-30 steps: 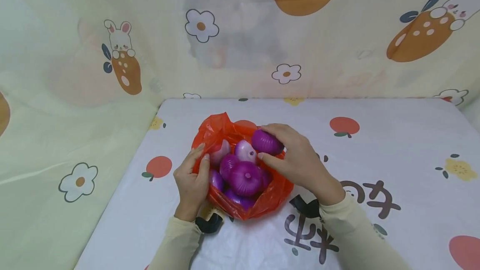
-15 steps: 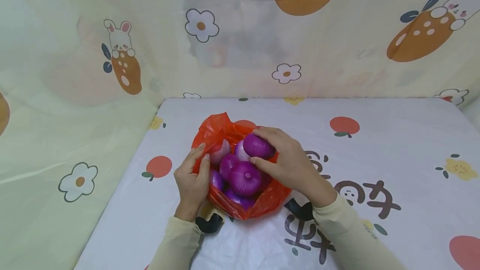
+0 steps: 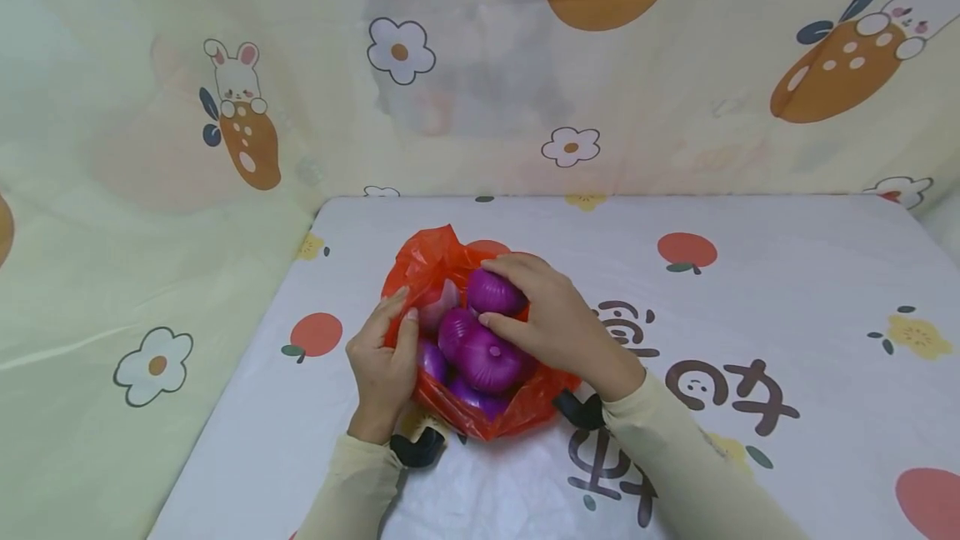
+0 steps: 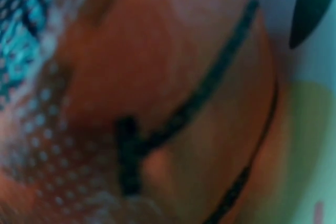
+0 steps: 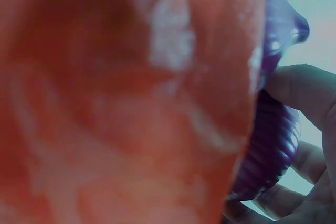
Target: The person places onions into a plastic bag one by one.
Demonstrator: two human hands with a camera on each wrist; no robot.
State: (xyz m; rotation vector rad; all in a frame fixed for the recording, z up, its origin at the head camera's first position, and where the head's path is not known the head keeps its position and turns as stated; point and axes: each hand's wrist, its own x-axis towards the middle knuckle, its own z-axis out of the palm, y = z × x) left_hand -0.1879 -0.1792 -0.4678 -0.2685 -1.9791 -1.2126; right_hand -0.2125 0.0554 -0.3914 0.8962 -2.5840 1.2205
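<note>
A red plastic bag [image 3: 425,255] stands with its mouth spread, filled with several purple onions [image 3: 489,363] that look glossy, some paler. My left hand [image 3: 384,369] holds the bag's left rim between thumb and fingers. Over the back right part of the pile, my right hand [image 3: 558,319] grips one purple onion [image 3: 495,292], thumb on the near side and fingers over the top. In the right wrist view the bag's side [image 5: 131,98] hides much of that ribbed onion [image 5: 270,148]. Blur in the left wrist view leaves the left fingertips unseen.
The bag rests on a white tablecloth [image 3: 787,290] printed with fruit, flowers and dark lettering. Behind it and at the left hang pale cloth walls [image 3: 480,165] with rabbit and flower prints. Black wrist mounts [image 3: 418,447] sit near both cuffs.
My right hand has moved left with the onion, from the bag's right rim to over the pile, covering the pale onion there. The left hand has stayed on the rim.
</note>
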